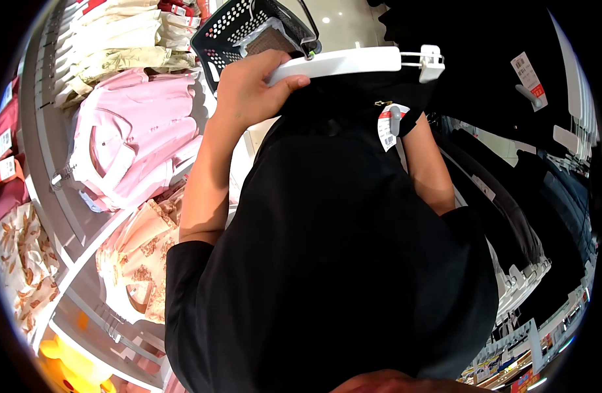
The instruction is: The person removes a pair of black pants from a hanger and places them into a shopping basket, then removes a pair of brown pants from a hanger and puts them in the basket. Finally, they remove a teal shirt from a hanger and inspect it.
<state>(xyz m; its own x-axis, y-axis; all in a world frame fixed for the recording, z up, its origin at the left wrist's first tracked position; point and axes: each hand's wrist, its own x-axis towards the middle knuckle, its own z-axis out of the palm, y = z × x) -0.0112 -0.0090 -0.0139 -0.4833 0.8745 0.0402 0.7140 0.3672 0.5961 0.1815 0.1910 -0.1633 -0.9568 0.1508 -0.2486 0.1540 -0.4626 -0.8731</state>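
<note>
My left hand (pixel 252 88) is closed round the left end of a white hanger (pixel 340 63), thumb in front. Black trousers or a similar dark garment (pixel 337 92) hang from the hanger, with a metal fastener and a white and red price tag (pixel 390 124) near its right side. A white clip (pixel 432 63) stands out at the hanger's right end. My right forearm reaches up behind the dark garment, which hides the right hand.
At the left hang pink shirts (pixel 134 131), cream tops (pixel 111 39) and peach printed clothes (pixel 144 249). A dark perforated basket (pixel 225 29) stands ahead on the floor. Dark trousers (pixel 491 196) hang at the right, with another price tag (pixel 529 75) above.
</note>
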